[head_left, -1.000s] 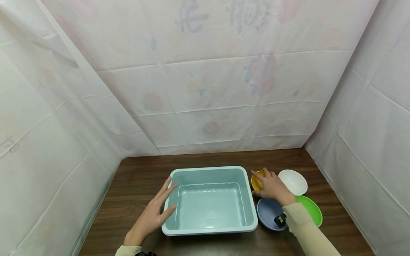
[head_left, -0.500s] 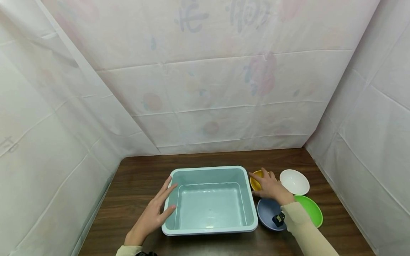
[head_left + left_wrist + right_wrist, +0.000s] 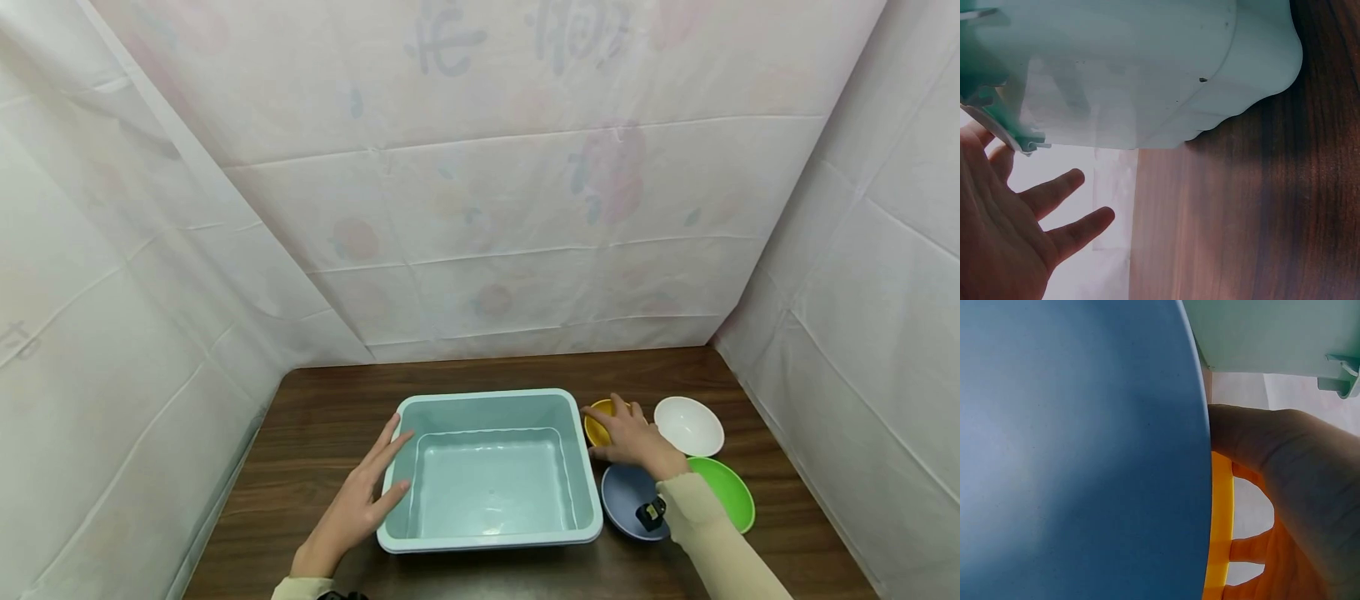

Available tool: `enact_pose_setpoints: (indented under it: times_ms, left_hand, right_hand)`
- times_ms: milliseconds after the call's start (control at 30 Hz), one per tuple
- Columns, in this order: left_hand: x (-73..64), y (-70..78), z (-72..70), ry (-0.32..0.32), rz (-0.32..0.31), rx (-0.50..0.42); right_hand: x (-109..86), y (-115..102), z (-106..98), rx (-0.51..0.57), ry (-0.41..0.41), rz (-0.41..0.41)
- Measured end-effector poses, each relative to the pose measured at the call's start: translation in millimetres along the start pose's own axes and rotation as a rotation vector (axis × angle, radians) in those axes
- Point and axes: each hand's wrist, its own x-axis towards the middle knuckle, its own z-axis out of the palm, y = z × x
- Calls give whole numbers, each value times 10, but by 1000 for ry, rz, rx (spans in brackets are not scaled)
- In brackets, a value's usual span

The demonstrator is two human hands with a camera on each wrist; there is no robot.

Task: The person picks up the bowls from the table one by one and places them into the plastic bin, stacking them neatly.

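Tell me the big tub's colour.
The tub is pale blue-green, seen best in the head view.

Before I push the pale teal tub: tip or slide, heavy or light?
The tub probably slides rather than tips: it's wider than tall, with a broad flat floor. Likely light for its size: looks plastic, nothing inside. Perhaps slick, judging by the shine on that floor.

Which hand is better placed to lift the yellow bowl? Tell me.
The right hand, probably: it is spread over the yellow bowl, while the left hand sits across the basin, at its left rim.
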Motion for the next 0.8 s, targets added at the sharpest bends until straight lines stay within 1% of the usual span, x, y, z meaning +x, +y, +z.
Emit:
enact_pose_setpoints:
  times_ms: [167, 433, 633, 800]
  left_hand:
    - [-1, -6, 3, 9, 3, -1]
    - [-3, -32, 2, -1, 2, 6]
    - [-7, -19, -7, 1, 6, 4]
    - [-3, -2, -18, -11, -6, -4]
  right_hand:
    - [6, 3, 3, -7, 10, -6]
    - [8, -4, 12, 7, 22, 2]
    - [3, -4, 20, 17, 32, 2]
    - [-5, -11, 24, 13, 39, 0]
